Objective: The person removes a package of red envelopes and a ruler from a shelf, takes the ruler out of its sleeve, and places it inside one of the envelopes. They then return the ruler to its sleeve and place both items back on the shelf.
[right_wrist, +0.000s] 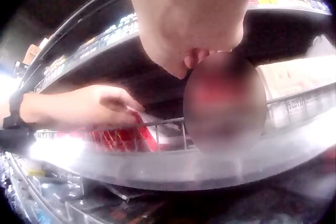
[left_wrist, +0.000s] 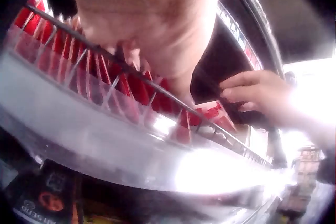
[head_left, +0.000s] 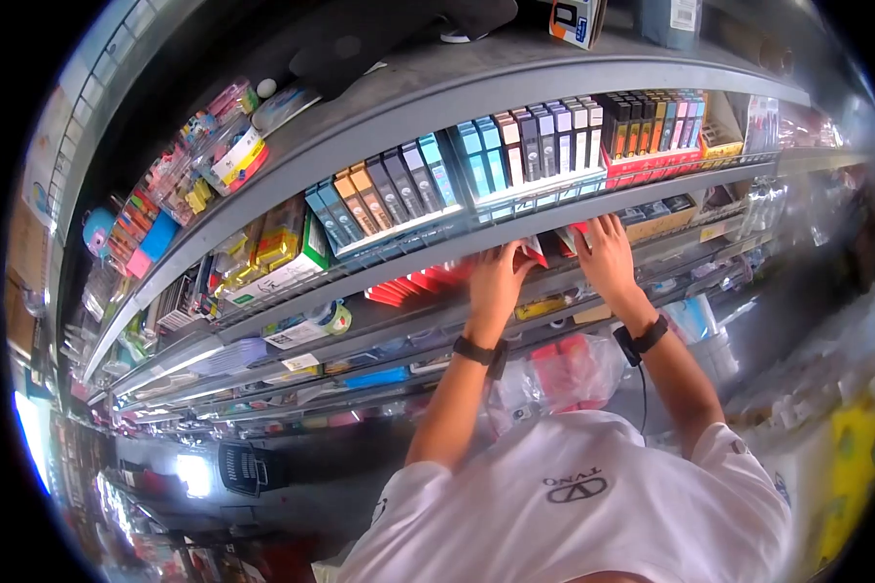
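Note:
Several thin red packets point(head_left: 413, 284) stand in a row behind the wire rail of a lower shelf. My left hand point(head_left: 496, 287) reaches over that rail among them. In the left wrist view its curled fingers and thumb straddle a bunch of red packets point(left_wrist: 139, 90), gripping them; the fingertips are partly hidden. My right hand point(head_left: 608, 260) hovers farther right, fingers loosely bent, close above a red and white packet point(left_wrist: 212, 113). Nothing shows between its fingers in the left wrist view. A blurred patch hides much of what lies beneath it in the right wrist view.
A wire rail point(left_wrist: 152, 85) runs along the shelf front. Above, slim boxes in blue, orange and grey point(head_left: 384, 199) fill a shelf, beside red-trayed boxes point(head_left: 651, 165). An open carton point(head_left: 661, 222) stands right of the right hand. Plastic-wrapped red goods point(head_left: 569, 374) hang lower, near the body.

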Tool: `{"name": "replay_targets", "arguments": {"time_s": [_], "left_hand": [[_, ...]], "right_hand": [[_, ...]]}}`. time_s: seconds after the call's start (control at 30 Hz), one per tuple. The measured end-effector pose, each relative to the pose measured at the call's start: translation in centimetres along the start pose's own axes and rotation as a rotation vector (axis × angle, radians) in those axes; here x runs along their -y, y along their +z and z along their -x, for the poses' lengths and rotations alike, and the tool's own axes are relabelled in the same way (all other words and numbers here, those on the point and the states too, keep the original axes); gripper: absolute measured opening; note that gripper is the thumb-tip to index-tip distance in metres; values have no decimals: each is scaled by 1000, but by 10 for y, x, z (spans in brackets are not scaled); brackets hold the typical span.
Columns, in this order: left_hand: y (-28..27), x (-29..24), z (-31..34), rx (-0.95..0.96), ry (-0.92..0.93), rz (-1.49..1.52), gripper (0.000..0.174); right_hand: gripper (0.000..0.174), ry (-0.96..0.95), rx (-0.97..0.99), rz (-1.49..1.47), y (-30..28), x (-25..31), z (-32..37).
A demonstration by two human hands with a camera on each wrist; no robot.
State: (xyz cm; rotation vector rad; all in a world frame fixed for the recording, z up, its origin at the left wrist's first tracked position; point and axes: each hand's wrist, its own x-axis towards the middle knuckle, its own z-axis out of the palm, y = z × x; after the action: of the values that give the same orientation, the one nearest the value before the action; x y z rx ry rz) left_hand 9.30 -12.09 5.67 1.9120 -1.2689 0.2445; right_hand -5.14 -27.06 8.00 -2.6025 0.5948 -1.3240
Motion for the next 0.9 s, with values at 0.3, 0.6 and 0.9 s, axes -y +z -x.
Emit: {"name": "replay_targets", "arguments": {"time_s": [0.3, 0.6, 0.9], "left_hand": [[21, 6, 0, -160, 53, -131, 45], [15, -3, 3, -131, 104, -182, 54], [-8, -22, 36, -159, 189, 55, 33]], "right_hand": [[34, -22, 93, 242, 27, -17, 4], [31, -70, 50, 171, -1, 3, 11], [26, -179, -121, 61, -87, -7, 52]]}}
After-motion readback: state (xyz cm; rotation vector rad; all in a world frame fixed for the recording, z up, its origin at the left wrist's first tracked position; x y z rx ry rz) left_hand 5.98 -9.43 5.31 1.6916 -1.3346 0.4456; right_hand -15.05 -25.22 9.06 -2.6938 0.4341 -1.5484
